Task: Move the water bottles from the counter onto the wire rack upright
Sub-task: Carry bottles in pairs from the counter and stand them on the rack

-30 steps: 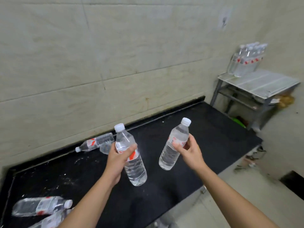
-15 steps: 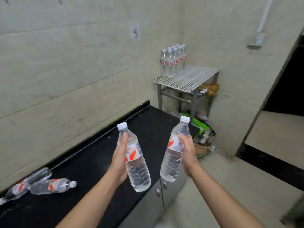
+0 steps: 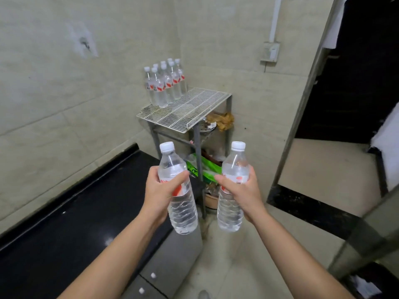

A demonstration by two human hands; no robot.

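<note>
1. Left hand [image 3: 160, 192]: bare, with slim fingers and a broad back that narrows to the wrist
2. Left forearm [image 3: 112, 255]: bare skin right down to the lower edge of the picture, smooth and slender, widening away from the wrist
3. Right hand [image 3: 243, 190]: bare, with a long slim thumb and knuckles that show as a low ridge
4. Right forearm [image 3: 291, 255]: bare likewise to the lower edge, smooth, of much the same build
5. Only hands and forearms show; the rest of the person is out of view
</note>
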